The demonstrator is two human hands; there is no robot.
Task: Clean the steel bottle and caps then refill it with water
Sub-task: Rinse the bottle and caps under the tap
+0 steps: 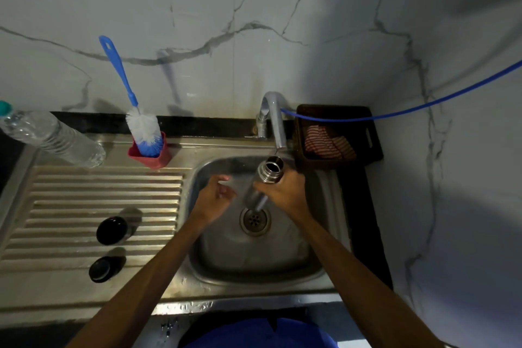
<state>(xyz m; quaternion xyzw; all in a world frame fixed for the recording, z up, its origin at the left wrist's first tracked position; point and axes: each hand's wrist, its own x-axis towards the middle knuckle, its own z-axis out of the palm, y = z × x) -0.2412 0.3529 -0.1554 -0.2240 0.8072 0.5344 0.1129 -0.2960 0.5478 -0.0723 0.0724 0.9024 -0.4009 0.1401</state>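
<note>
Our two bare forearms rise from the bottom of the frame and converge toward its centre, the left from the lower left, the right from the lower right. Our right hand [285,192], just right of centre, has its back toward us and its fingers curled round the steel bottle [267,178], gripping it below the neck. Our left hand [216,196], just left of centre, holds nothing; its fingers are loosely spread and slightly blurred, palm turned toward the right hand, apart from it.
</note>
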